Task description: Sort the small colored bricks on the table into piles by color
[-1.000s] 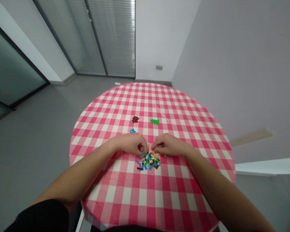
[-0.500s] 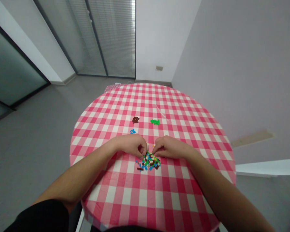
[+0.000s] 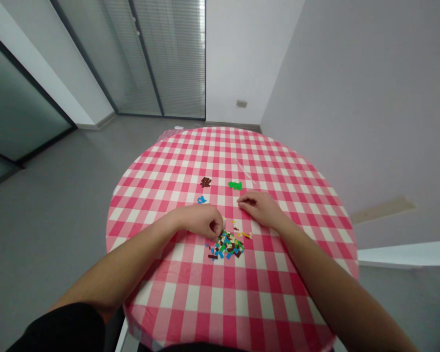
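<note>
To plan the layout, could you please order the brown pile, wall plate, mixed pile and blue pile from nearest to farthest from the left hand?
1. Mixed pile: by the left hand's fingertips.
2. Blue pile: just beyond the hand.
3. Brown pile: beyond the blue pile.
4. Wall plate: on the far wall.

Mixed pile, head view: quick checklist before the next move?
1. Brown pile, green pile and blue pile apart from each other: ok.
2. Right hand not covering the green pile: ok, fingertips on its near side.
3. Piece in the right hand: cannot tell, too small to see.
4. Left hand clear of the mixed pile: not ok, fingers at its edge.
5. Mixed pile gathered together: not ok, loose pieces lie scattered beside it.
</note>
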`<action>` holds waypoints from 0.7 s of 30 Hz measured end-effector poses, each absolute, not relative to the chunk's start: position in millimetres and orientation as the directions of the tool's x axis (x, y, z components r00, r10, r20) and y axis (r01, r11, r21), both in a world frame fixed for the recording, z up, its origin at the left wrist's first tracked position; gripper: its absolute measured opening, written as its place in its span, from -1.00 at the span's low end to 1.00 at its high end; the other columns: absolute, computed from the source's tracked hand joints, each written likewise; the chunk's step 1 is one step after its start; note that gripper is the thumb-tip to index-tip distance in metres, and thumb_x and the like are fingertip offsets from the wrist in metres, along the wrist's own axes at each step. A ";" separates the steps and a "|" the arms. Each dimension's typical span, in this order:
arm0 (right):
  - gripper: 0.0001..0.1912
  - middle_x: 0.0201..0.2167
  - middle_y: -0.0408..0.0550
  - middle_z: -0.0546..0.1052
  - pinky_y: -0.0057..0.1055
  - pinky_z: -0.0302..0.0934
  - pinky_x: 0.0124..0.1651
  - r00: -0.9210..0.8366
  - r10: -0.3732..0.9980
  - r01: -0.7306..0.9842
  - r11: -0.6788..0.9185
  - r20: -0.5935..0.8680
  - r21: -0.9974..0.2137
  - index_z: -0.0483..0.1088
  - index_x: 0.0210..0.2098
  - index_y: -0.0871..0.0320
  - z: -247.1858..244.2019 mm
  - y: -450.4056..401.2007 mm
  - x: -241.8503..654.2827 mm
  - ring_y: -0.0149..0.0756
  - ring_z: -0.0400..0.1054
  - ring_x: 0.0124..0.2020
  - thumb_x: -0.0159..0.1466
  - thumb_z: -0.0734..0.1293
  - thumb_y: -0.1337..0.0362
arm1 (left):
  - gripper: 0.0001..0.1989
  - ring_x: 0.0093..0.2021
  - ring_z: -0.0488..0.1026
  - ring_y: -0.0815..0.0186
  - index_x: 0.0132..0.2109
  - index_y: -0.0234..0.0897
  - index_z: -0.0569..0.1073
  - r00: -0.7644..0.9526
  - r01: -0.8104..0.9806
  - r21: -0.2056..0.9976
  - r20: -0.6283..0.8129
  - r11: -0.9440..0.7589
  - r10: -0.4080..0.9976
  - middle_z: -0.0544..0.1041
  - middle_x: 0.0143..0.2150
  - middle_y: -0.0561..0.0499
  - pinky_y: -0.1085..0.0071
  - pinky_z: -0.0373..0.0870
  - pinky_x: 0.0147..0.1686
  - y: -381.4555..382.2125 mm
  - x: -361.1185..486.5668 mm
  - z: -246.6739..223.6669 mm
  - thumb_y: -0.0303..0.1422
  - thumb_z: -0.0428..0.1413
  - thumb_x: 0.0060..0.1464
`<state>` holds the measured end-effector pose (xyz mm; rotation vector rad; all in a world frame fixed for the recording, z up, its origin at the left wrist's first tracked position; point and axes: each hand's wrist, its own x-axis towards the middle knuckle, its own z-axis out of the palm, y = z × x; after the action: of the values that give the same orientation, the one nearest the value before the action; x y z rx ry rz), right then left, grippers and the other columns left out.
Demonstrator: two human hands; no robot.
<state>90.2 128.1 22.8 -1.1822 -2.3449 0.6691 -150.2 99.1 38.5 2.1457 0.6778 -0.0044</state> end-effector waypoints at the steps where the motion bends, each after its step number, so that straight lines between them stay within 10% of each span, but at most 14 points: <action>1: -0.87 -0.30 -0.01 0.59 -0.34 0.29 -0.18 -0.486 0.853 0.646 0.498 0.192 -0.578 0.53 -0.29 0.16 18.8 131.7 91.8 -0.25 0.45 -0.27 0.23 0.31 0.35 | -0.95 -0.44 0.42 0.39 -0.42 -0.29 0.54 0.852 0.466 0.746 -0.234 -0.476 0.468 0.55 -0.44 0.08 0.47 0.27 -0.36 99.0 -150.2 38.7 -0.51 0.22 -0.06; 21: -0.79 -0.30 -0.03 0.62 -0.32 0.32 -0.20 -0.371 0.912 0.730 0.404 0.177 -0.552 0.56 -0.27 0.14 9.3 142.1 101.7 -0.24 0.47 -0.30 0.17 0.29 0.41 | -0.97 -0.46 0.42 0.41 -0.43 -0.29 0.55 0.844 0.467 0.760 -0.232 -0.452 0.483 0.53 -0.47 0.09 0.48 0.27 -0.37 99.4 -150.6 39.7 -0.49 0.23 -0.08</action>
<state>101.7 142.1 9.3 -1.4007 -2.2096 0.5352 -150.6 99.4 39.7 2.1134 0.6916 0.0225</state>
